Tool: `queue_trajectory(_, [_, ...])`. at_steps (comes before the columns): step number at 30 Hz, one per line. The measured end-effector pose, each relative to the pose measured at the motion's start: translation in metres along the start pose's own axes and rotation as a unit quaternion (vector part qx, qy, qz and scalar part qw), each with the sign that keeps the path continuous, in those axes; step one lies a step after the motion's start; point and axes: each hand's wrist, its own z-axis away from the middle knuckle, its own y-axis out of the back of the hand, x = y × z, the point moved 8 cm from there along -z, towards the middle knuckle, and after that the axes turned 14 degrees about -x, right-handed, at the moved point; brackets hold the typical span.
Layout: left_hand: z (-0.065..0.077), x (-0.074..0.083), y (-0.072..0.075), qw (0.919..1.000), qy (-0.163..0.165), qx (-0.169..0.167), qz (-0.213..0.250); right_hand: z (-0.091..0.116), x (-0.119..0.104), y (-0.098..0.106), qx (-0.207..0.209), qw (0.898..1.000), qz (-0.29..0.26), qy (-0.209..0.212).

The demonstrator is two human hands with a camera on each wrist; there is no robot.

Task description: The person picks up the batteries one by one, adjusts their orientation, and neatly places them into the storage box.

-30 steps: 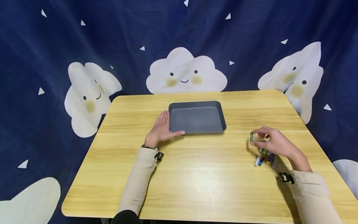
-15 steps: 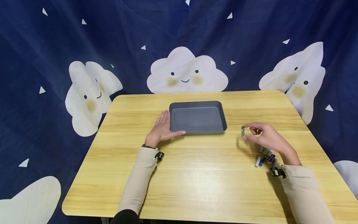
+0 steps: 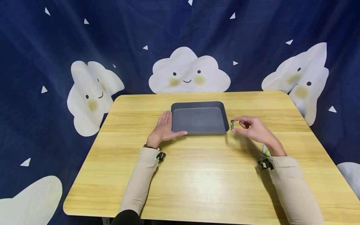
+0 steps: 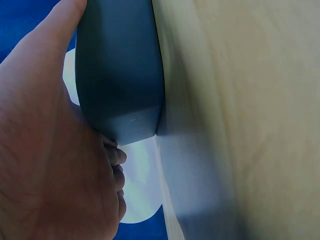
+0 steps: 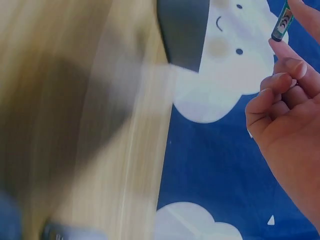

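Note:
A dark grey rectangular tray [image 3: 200, 120] lies on the wooden table [image 3: 202, 175], with nothing inside. My left hand [image 3: 163, 128] rests against its near left corner, straight fingers along the left side and thumb along the front wall [image 4: 120, 70]. Just off the tray's right end, my right hand [image 3: 254, 128] pinches a small green and black battery [image 3: 232, 125] between thumb and index finger. The battery stands upright in the head view, above the table. In the right wrist view the other fingers [image 5: 275, 92] curl beside the battery [image 5: 283, 24], holding nothing.
Under my right wrist a few loose batteries [image 3: 265, 150] show, one green and one white; the others in that pile are hidden by the arm. A dark blue curtain [image 3: 129, 37] with white clouds hangs behind the table's far edge.
My right hand has carried the battery left and slightly away from me, from above the battery pile to beside the tray's right end. The left hand and the tray stay in place.

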Motion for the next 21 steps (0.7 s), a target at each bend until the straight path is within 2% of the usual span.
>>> queue_trajectory(10, [0.000, 0.001, 0.000, 1.0000, 0.001, -0.002, 0.008, -0.034, -0.012, -0.017, -0.016, 0.998, -0.060, 0.025])
queue_trajectory(21, [0.002, 0.001, 0.000, 1.0000, 0.002, -0.008, 0.005, -0.068, -0.028, -0.043, -0.038, 0.995, -0.074, 0.045])
